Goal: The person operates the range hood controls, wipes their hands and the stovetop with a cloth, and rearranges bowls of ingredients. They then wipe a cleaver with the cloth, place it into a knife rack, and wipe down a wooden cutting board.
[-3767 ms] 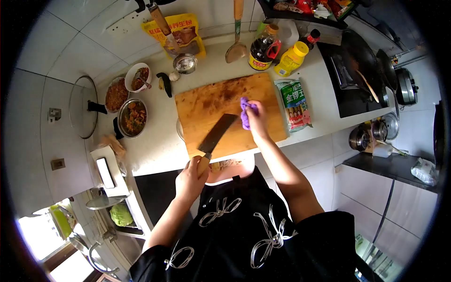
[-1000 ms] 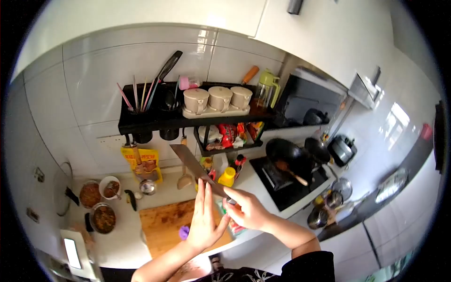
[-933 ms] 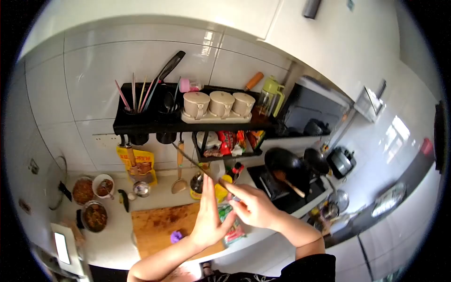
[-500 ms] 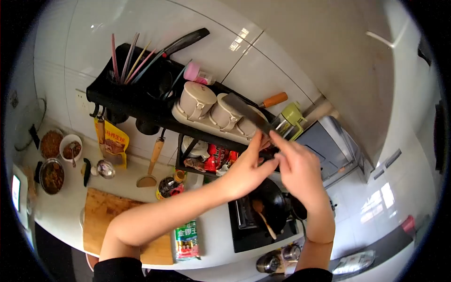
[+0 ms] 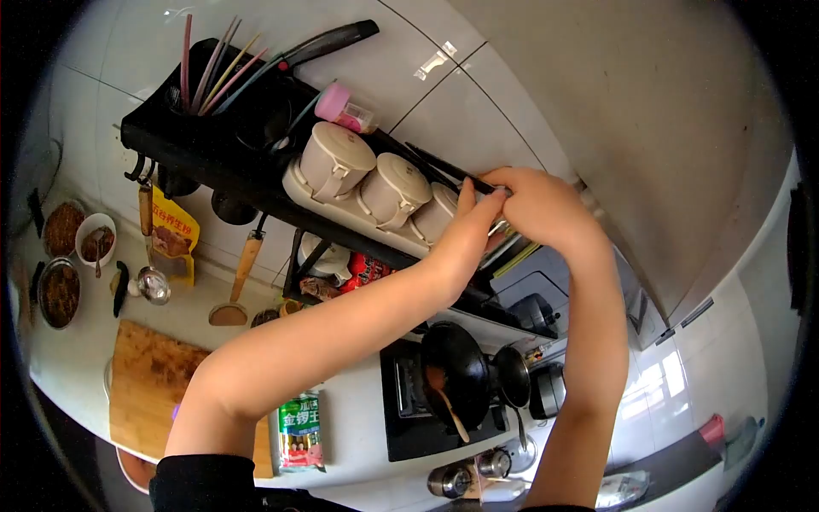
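Observation:
A dark-bladed kitchen knife [image 5: 445, 165] is turned nearly edge-on behind the row of lidded seasoning jars [image 5: 397, 189] on the black rack. My right hand [image 5: 546, 205] is closed round its near end, so the handle is hidden. From below, my left hand [image 5: 467, 229] reaches up with its fingers closed against the knife beside my right hand. Both hands are over the rack's right end and cover part of the last jar. A pink-capped bottle [image 5: 345, 107] stands behind the jars.
Chopsticks [image 5: 223, 72] stand in the black rack [image 5: 213, 158] at upper left. Below are a cutting board [image 5: 158, 375], a green food packet [image 5: 300, 431], and a stove [image 5: 397, 427] with a wok [image 5: 456, 363]. Food bowls [image 5: 94, 243] are at far left.
The knife has gone from lying across the front of the jars to edge-on behind them. My hands have moved up with it, and the view has shifted right.

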`<state>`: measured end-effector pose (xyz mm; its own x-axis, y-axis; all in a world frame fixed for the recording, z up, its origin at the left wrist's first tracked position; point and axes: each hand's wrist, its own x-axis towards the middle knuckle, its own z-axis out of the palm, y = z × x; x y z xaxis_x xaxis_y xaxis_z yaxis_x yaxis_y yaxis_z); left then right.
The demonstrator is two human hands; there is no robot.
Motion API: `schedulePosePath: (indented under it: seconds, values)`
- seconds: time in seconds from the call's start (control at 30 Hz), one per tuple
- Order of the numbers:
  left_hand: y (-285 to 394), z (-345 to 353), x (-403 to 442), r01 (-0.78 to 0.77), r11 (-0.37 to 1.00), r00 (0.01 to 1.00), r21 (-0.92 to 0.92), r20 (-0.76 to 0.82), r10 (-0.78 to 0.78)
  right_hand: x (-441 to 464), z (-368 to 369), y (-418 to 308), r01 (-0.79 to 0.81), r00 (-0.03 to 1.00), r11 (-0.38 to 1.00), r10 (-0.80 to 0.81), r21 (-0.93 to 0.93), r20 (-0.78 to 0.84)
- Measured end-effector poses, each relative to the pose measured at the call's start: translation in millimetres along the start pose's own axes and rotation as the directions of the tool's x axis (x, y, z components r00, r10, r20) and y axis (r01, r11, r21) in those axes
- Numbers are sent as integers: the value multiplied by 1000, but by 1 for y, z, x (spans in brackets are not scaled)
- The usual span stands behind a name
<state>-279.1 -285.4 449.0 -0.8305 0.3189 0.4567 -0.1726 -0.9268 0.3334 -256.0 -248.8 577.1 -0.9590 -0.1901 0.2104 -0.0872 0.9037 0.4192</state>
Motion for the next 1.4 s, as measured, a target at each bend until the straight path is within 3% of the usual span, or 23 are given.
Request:
schedulePosePath:
  seconds: [0.13,0.27,0.37,0.4,0.5,0.6,0.77,0.87,1.0,1.27,1.4]
  values:
    - [1,1,2,4,1000,1000,26,25,-5,17,-11,2,22,987,995,-7,-93,162]
    - [5,1,8,-7,1000,1000,16,18,7,46,-28,1,76,946,997,-61,-34,319]
    - [6,-2,12,-19,1000,1000,6,21,19,62,-35,-10,10,926,989,46,-145,374]
    - [7,-4,14,-23,1000,999,4,26,23,59,-39,-17,-31,939,997,51,-65,341]
    - [14,-7,20,27,998,1000,-53,18,-26,65,-46,-34,1,941,961,93,-278,326]
    - [23,-12,24,-7,992,1000,-127,-1,7,77,-46,-42,24,920,941,111,-336,376]
    - [21,-15,20,-23,986,983,-165,-182,-7,81,-54,-63,-58,961,894,170,-444,218]
    - [15,-35,24,17,993,999,-114,42,-13,80,-54,-72,-5,985,830,101,-557,142]
    - [13,-38,25,6,996,1000,-85,20,-4,84,-41,-72,120,992,767,-65,-631,110]
    - [21,-38,26,-43,997,999,-61,-6,43,95,-31,-64,107,992,750,-125,-653,20]
    - [15,-44,40,-80,987,996,-139,27,84,106,-18,-55,98,988,753,-149,-650,-24]
